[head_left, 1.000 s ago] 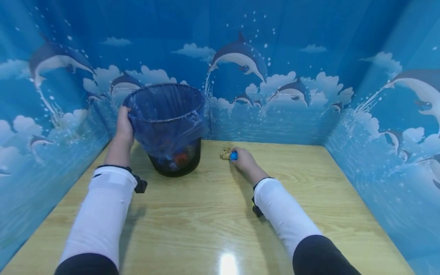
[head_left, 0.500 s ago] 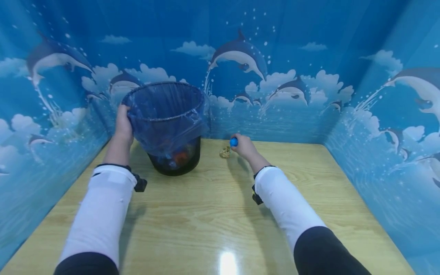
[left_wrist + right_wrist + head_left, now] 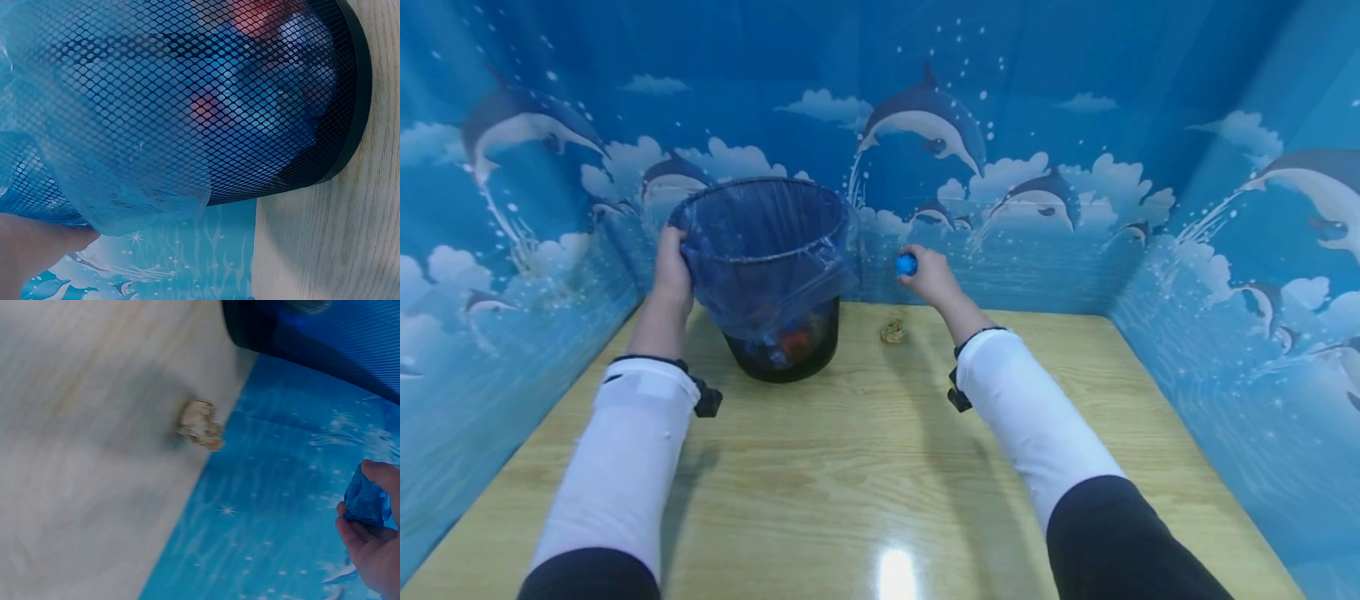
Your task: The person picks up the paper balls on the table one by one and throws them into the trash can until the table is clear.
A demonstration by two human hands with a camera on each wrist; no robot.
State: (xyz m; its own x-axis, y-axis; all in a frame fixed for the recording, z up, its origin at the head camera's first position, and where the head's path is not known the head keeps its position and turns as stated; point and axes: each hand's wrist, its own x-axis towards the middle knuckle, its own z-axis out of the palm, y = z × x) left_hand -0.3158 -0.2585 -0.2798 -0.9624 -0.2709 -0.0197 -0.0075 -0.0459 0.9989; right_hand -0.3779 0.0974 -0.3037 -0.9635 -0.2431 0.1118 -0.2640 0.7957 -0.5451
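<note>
My left hand (image 3: 672, 265) grips the rim of a black mesh wastebasket (image 3: 786, 358) on its left side. A thin blue plastic bag (image 3: 760, 287) lines the basket and folds over its rim. Through the mesh in the left wrist view, red and pale crumpled items (image 3: 256, 19) show near the bottom. Raised above the table's back edge, my right hand (image 3: 931, 275) pinches a crumpled blue ball (image 3: 365, 500) between thumb and fingers. Below it, a crumpled gold-brown wad (image 3: 892, 332) lies on the table, right of the basket.
The pale wood table (image 3: 820, 467) runs up to blue curtains (image 3: 1015, 92) printed with dolphins, at the back and on both sides. The basket stands at the back left, close to the rear curtain.
My right hand has lifted the blue ball up from beside the gold-brown wad, which stays in place. The left hand and the basket have hardly moved.
</note>
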